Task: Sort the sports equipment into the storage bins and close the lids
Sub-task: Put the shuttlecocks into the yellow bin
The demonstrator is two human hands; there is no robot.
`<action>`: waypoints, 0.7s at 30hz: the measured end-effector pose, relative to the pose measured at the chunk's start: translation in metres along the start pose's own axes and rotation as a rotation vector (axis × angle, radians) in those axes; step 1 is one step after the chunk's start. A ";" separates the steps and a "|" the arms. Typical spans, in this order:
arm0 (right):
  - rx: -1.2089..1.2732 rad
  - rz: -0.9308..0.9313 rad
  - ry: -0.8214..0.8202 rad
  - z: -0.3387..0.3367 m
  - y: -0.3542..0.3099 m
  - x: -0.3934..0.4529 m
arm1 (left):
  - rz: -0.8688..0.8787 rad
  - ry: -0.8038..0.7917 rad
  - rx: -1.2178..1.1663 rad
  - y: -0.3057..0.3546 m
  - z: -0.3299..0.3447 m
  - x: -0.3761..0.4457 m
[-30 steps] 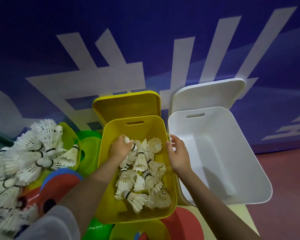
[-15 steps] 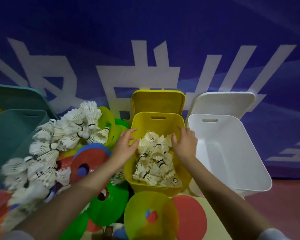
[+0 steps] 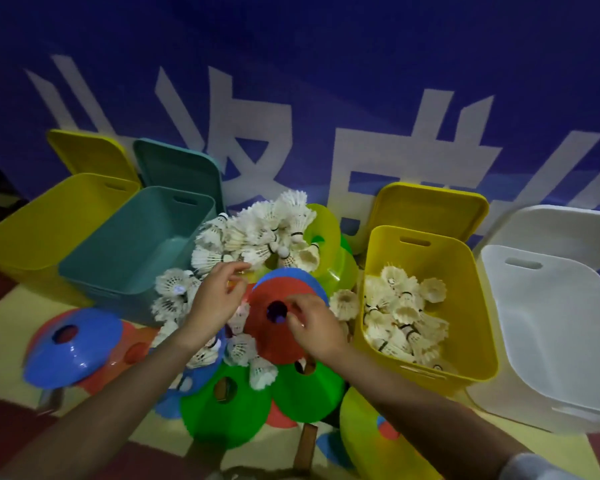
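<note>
Head view shows the left hand [image 3: 215, 299] and right hand [image 3: 314, 325], fingers loosely spread and holding nothing, over a red plastic disc cone [image 3: 274, 327] at frame centre. White feather shuttlecocks [image 3: 257, 237] lie heaped just above it; more fill the yellow plastic bin [image 3: 465, 341] at right. Lifting the cone carelessly could scatter shuttlecocks resting against it.
</note>
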State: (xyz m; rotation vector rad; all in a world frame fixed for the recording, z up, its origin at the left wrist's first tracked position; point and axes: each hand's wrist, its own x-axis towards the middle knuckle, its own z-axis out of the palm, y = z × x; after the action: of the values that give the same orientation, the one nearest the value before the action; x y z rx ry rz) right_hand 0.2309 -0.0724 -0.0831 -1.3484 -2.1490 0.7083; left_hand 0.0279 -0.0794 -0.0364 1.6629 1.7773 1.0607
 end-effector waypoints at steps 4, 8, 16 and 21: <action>0.001 0.030 -0.169 0.057 -0.025 -0.001 | -0.038 -0.037 0.062 -0.045 -0.050 -0.015; -0.105 -0.049 -0.253 0.100 -0.047 -0.004 | -0.034 -0.078 0.140 -0.088 -0.083 -0.031; -0.206 0.007 -0.203 0.149 -0.093 0.028 | 0.069 -0.052 0.416 -0.126 -0.124 -0.014; -0.185 0.104 -0.189 0.163 -0.097 0.035 | 0.270 -0.242 0.658 -0.132 -0.120 0.013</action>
State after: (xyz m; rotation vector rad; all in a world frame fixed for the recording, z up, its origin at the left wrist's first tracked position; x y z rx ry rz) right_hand 0.0475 -0.1036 -0.1349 -1.5539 -2.3552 0.7170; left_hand -0.1479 -0.0864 -0.0696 2.3520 1.8842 0.3400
